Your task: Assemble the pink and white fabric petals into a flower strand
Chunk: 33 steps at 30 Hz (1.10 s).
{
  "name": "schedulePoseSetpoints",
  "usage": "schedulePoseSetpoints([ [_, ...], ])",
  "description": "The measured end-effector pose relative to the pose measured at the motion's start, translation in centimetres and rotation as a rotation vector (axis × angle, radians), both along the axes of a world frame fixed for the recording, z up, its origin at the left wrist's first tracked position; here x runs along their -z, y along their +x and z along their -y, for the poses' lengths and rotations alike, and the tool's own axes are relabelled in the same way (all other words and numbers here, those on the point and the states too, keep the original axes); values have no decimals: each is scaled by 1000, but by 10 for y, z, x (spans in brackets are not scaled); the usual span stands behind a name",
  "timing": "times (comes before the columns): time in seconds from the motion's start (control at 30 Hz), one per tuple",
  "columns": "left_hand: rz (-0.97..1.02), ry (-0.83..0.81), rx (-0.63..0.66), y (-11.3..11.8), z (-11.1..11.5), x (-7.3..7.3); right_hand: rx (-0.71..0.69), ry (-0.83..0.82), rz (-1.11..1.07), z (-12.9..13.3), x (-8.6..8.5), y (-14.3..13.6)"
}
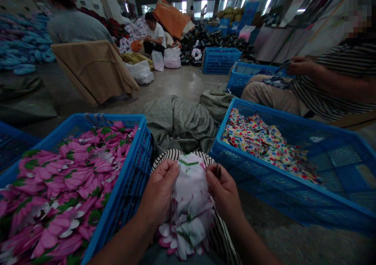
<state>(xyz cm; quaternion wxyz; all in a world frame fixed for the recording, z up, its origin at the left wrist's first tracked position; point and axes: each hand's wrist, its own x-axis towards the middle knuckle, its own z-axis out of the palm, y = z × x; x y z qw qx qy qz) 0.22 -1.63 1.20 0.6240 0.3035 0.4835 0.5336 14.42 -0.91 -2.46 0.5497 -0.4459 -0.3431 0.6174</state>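
A white fabric piece (190, 182) with pink scalloped edges and green marks hangs over my lap, between my hands. My left hand (161, 186) pinches its upper left edge between thumb and fingers. At the upper right edge, my right hand (225, 186) is closed on the same fabric, with a small dark object (218, 172) among its fingers, too unclear to name. More white and pink petal-shaped pieces (183, 237) lie below on my lap, over black-and-white striped cloth (167, 155).
A blue crate (143, 139) of pink and green pieces stands at left. Another blue crate (264, 175) at right holds colourful patterned fabric. Grey-green sacks (182, 118) lie ahead. A person in stripes (331, 73) sits at right; others sit farther back, one near a cloth-covered chair (91, 69).
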Motion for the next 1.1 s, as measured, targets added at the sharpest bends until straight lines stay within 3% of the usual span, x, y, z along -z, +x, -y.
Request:
schedulePoseSetpoints([
  [0.07, -332, 254, 6, -5, 1, 4, 2, 34, 3, -5, 0, 3],
  [0.17, -818, 876, -4, -11, 3, 11, -103, -21, -160, -6, -2, -1],
  [0.23, -988, 1238, 3, -15, 4, 15, -188, -65, -256, -4, -4, -4],
  [0.3, -1083, 1419, -3, -17, 6, 19, -269, -90, -300, -2, -5, -6],
  [0.4, -1172, 1496, -43, -18, 10, 22, -332, -108, -281, 0, -7, -3],
  [0.63, -1152, 1486, 20, -17, 16, 29, -260, -3, -289, -4, -9, 0],
  [0.77, -1160, 1494, 27, -19, 14, 33, -198, 59, -131, -7, -7, 5],
  [0.9, -1175, 1508, 16, -19, 15, 35, -396, 84, 106, -8, -5, 10],
  [0.97, -1181, 1507, 65, -18, 18, 34, -418, 87, 148, -6, -4, 10],
  [1.03, -1130, 1456, 195, -19, 20, 30, -372, 113, 126, -5, -4, 9],
  [1.1, -1001, 1286, 277, -22, 18, 20, -386, 151, 103, -3, -5, 10],
])
